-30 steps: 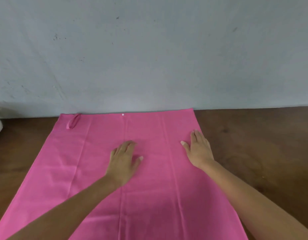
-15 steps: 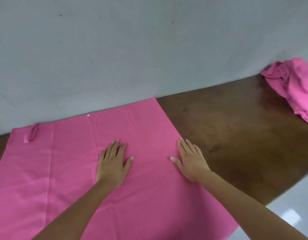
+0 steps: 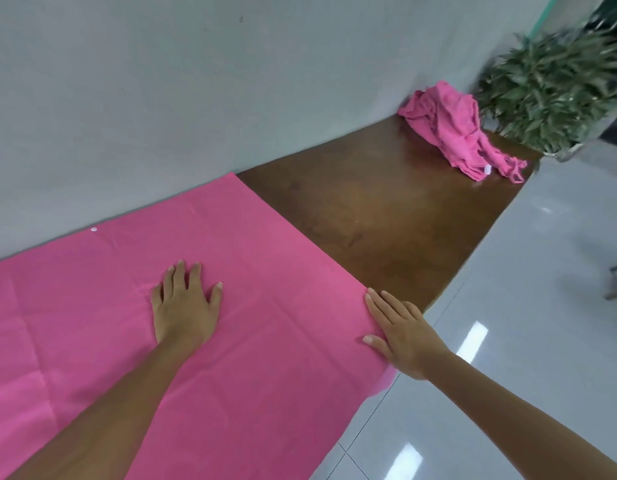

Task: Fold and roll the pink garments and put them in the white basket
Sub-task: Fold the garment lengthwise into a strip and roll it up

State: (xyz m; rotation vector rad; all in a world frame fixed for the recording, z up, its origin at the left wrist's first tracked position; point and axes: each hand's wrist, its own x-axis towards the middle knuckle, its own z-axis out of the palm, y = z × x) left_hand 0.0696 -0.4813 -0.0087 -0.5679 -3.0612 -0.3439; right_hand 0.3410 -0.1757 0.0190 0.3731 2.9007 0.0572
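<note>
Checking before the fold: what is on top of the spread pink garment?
Two flat hands: the left hand near its middle, the right hand at its right edge. Whatever lies under the pink garment or the palms is covered.

We see a flat pink cloth garment [image 3: 283, 271] spread along the back edge of the brown wooden surface [image 3: 386, 209]. The left hand [image 3: 184, 310] lies flat on its middle, the right hand [image 3: 400, 332] on its right border. A crumpled pink garment heap [image 3: 449, 126] occupies the far right corner.
</note>
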